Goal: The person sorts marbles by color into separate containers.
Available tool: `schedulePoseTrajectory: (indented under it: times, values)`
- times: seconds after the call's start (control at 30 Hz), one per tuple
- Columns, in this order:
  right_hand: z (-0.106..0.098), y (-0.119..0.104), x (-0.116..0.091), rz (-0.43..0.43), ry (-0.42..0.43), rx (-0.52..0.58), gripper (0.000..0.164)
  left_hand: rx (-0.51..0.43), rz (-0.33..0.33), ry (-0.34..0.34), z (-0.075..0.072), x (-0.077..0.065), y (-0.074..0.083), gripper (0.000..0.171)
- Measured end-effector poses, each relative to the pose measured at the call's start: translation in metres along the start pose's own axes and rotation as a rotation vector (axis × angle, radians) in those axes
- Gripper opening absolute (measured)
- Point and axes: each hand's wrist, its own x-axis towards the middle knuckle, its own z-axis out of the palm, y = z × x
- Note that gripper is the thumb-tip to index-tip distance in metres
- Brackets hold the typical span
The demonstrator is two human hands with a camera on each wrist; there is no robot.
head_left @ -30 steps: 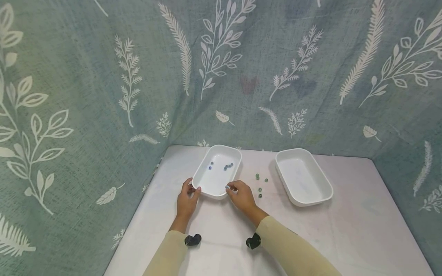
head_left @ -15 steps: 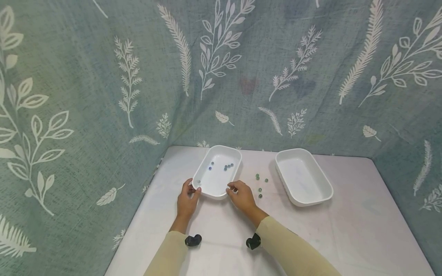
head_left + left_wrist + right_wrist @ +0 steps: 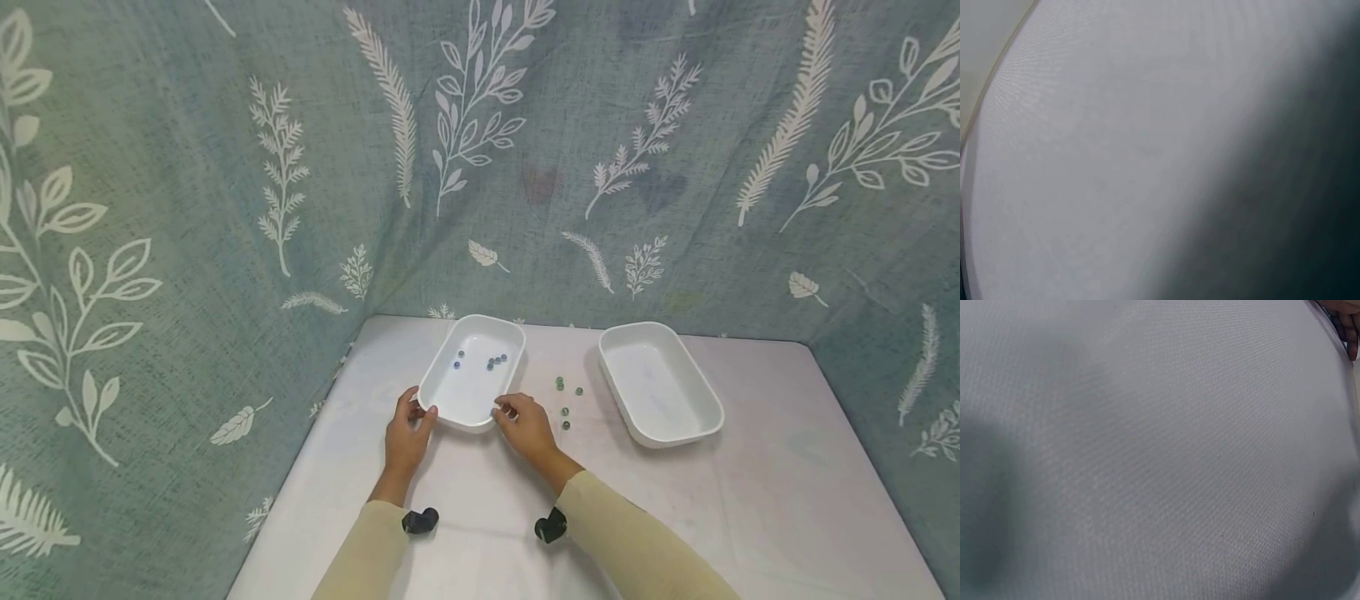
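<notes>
In the head view a white rectangular tray [image 3: 467, 392] stands on the left side of the table. Its near left corner is gripped by my left hand [image 3: 407, 437], thumb over the rim. At the near right corner my right hand [image 3: 525, 423] has curled fingers and pinches the rim. Several small blue and grey-blue marbles [image 3: 497, 361] lie toward the far end inside this tray. To the right of my right hand, several green marbles [image 3: 566, 412] are scattered on the cloth. Both wrist views show mostly blurred white cloth.
A second white tray [image 3: 660, 387], larger in view, sits to the right of the green marbles. Patterned green-grey fabric [image 3: 510, 267] hangs behind and beside the white-covered table [image 3: 480, 533]. Fingers [image 3: 1350, 337] show at the top right of the right wrist view.
Half a second ago a marble lay inside the tray beside my left thumb; it no longer shows there. The bluish marble earlier by my right fingertips is out of sight. Both hands stay put.
</notes>
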Motion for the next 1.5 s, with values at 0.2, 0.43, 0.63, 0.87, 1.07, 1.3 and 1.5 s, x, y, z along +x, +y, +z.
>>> schedulePoseTrajectory:
  times: [0.2,0.43,0.63,0.87,1.07,1.3,1.5]
  values:
    - [-0.001,0.001,-0.002,0.006,0.005,0.0,0.023,-0.003,0.01,0.0,0.001,0.0,0.003,0.055]
    - [-0.006,0.002,-0.011,-0.038,-0.002,-0.018,0.019,0.021,-0.008,0.006,0.002,0.001,-0.001,0.055]
    - [-0.02,0.012,-0.017,-0.049,0.036,-0.044,0.015,0.026,0.003,0.002,0.003,0.001,-0.006,0.056]
    - [-0.049,0.022,-0.016,-0.113,0.086,-0.073,0.013,-0.017,0.006,-0.005,0.001,0.0,-0.003,0.056]
    - [-0.082,0.032,-0.022,-0.146,0.085,-0.079,0.013,-0.016,-0.01,0.001,0.003,0.002,-0.009,0.056]
    - [-0.122,0.044,-0.03,-0.159,0.177,-0.097,0.013,-0.024,-0.034,-0.035,-0.002,-0.007,-0.005,0.057]
    - [-0.153,0.056,-0.039,-0.156,0.258,-0.163,0.013,-0.02,-0.054,-0.091,-0.011,-0.025,-0.001,0.052]
